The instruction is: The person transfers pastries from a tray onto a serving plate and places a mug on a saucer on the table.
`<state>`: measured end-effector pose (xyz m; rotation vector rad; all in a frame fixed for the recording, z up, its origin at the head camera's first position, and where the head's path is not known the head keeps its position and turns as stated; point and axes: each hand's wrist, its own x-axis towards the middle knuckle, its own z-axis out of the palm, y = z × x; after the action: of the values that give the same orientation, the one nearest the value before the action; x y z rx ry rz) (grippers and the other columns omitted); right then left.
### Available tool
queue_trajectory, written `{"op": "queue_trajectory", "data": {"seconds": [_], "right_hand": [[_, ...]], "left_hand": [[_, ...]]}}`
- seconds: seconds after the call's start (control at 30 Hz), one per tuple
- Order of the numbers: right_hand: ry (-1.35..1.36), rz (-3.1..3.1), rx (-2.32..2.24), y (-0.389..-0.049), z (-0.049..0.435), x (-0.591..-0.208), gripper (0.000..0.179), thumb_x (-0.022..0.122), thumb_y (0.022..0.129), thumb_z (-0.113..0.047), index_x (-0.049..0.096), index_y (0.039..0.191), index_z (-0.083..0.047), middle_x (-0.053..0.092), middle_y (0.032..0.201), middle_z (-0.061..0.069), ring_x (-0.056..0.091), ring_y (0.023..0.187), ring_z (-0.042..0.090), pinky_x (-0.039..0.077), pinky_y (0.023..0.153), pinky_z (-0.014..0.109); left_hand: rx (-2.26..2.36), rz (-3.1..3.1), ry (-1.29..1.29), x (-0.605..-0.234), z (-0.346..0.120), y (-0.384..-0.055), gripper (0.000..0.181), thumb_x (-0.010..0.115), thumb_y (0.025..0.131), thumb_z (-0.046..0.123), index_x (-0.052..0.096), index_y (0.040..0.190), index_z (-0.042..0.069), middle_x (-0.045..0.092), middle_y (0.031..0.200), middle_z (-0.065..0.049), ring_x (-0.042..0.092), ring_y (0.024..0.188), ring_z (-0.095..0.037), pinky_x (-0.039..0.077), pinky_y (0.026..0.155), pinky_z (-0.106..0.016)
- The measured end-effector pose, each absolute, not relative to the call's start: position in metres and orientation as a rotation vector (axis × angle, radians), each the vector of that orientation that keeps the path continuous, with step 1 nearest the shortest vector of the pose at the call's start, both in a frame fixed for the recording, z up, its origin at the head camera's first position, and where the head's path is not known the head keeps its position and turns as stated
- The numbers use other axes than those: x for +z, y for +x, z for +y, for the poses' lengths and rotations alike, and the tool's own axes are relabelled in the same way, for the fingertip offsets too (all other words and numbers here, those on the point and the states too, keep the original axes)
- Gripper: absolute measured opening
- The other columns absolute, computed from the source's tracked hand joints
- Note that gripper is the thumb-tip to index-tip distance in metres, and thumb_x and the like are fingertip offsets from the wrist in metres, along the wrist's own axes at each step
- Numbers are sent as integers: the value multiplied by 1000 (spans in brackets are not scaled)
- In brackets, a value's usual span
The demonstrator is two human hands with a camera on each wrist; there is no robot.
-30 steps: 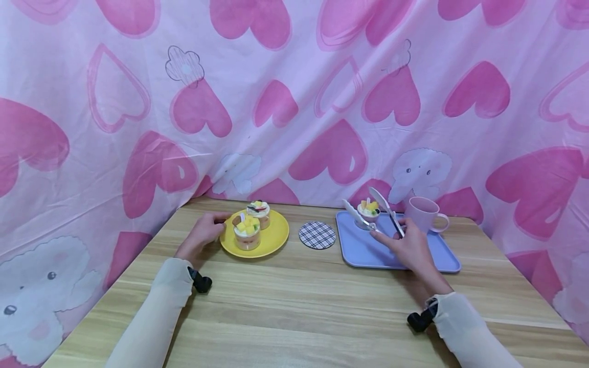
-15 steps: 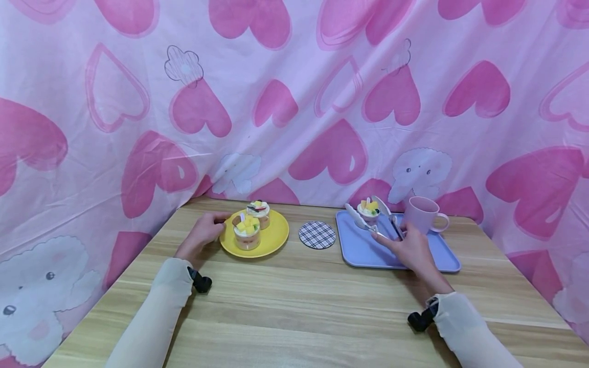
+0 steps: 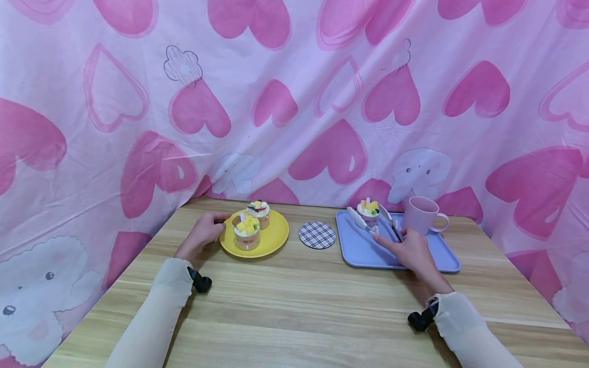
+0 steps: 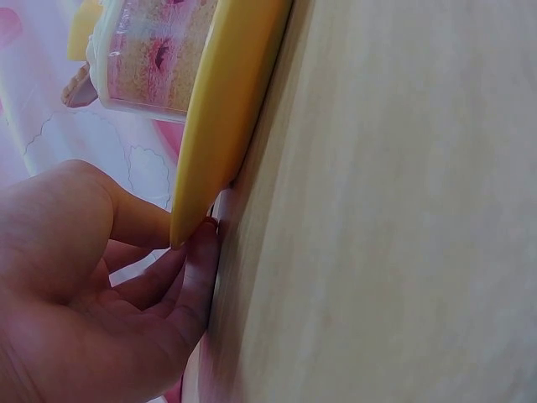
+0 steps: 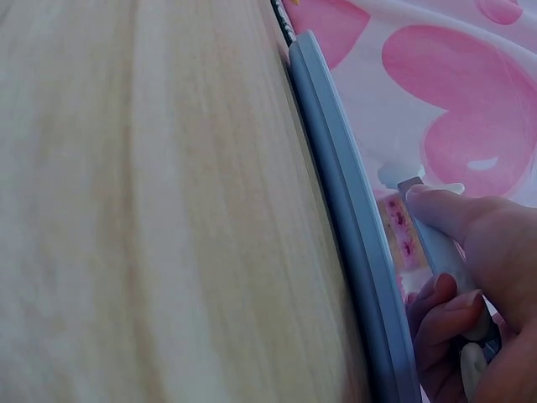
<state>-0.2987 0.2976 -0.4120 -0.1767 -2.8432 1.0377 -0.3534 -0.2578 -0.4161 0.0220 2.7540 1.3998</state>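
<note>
Silver metal tongs (image 3: 360, 220), gripped in right hand (image 3: 411, 249), just lowered and narrowed — arms now flank clear round fruit-topped dessert cup (image 3: 368, 208) on blue rectangular tray (image 3: 368, 253); seemingly lined up, contact unclear. Left hand (image 3: 205, 230) pinches rim of round yellow plate (image 3: 275, 237) — hands well apart.

Coaster (image 3: 317, 235) mid-table (image 3: 294, 317), and everything reads off it! Left of the coaster: the plate (image 3: 278, 232), carrying the nearer dessert cup (image 3: 247, 235) and, behind it, the farther dessert cup (image 3: 258, 210). On the plate's rim facing away from the coaster, the left hand (image 3: 207, 230). Now right of the coaster: the tray (image 3: 377, 258), just beside it, with the third dessert cup (image 3: 369, 210) between the arms of the tongs (image 3: 359, 219). Farther right from the coaster, the right hand (image 3: 411, 250) on the tongs, the mug (image 3: 421, 214) behind it. Beyond the coaster, the cloth (image 3: 322, 102).
</note>
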Motion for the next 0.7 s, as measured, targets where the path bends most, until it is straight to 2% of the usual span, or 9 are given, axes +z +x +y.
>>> {"op": "queue_trajectory", "data": {"seconds": [0.5, 0.7], "right_hand": [[-194, -2901, 1070, -300, 300, -415, 82, 74, 87, -76, 53, 109, -1, 44, 82, 9, 52, 77, 26, 41, 60, 33], [-207, -2916, 1087, -301, 300, -417, 84, 72, 87, -78, 54, 114, 0, 45, 84, 10, 54, 79, 27, 42, 61, 33]], "left_hand": [[1391, 2748, 12, -415, -257, -352, 54, 46, 105, 7, 51, 159, 0, 48, 165, -26, 47, 145, -33, 45, 122, -52], [1396, 2747, 13, -415, -257, -352, 55, 45, 106, 6, 51, 160, 1, 48, 165, -25, 47, 143, -32, 46, 120, -49]]}}
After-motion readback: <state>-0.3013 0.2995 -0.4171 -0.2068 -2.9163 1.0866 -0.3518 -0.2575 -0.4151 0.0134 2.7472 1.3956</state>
